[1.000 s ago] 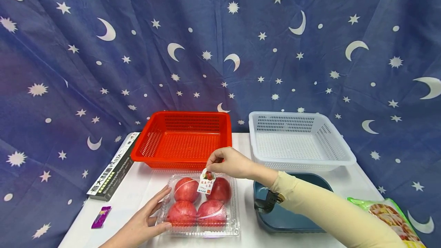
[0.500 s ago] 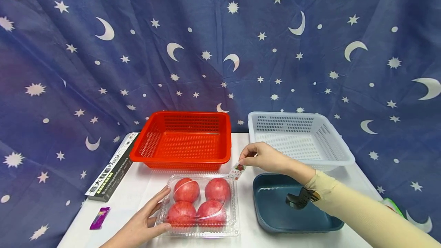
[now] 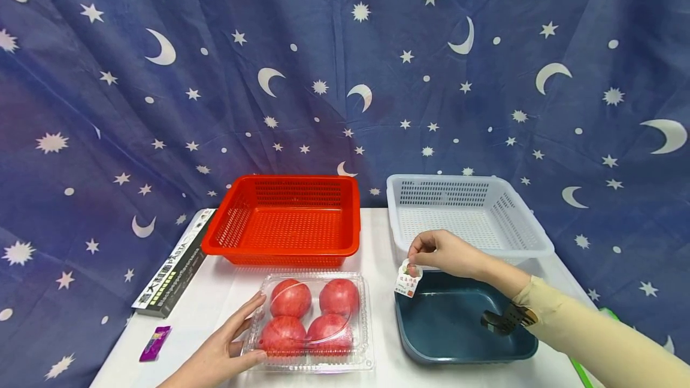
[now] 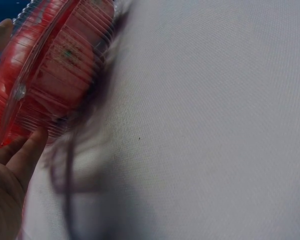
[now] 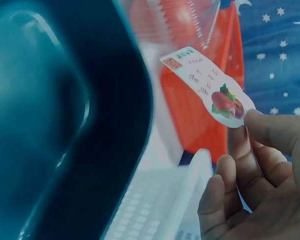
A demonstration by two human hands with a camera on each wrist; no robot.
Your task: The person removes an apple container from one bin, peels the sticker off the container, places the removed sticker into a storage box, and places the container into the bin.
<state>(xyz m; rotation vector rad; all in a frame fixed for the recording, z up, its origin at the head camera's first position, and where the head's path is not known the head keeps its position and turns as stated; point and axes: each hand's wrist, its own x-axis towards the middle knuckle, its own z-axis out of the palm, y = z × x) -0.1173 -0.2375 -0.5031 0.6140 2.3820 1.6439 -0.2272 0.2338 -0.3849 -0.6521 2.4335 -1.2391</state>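
- Clearly the step in hand is the carrying-off of a peeled label: the right hand point(image 3: 443, 253) pinches the sticker label point(image 3: 407, 283) by its upper end between thumb and forefinger, the other fingers loosely curled beneath; the label hangs free over the near-left corner of the dark blue tray point(image 3: 463, 349), just in front of the white basket point(image 3: 530, 238).
- The left hand point(image 3: 223, 349) lies flat and open, fingers straight, against the left side of the clear clamshell box point(image 3: 315, 361), steadying it on the white table point(image 3: 377, 238); four red pomegranates point(image 3: 291, 298) sit inside under a lid that now bears no label.
- My judgement of the next move: the label wants lowering into the tray and letting go; since it may be sticky, a rub of thumb against finger may be needed to shed it.
- The label's long axis runs roughly up and down, tilted slightly; its fruit picture end point(image 5: 225, 102) is at the fingertips, its red-stamped end point(image 5: 172, 63) points down towards the tray; the printed face is turned to the head camera.
- A red basket point(image 3: 242, 238) stands behind the box.
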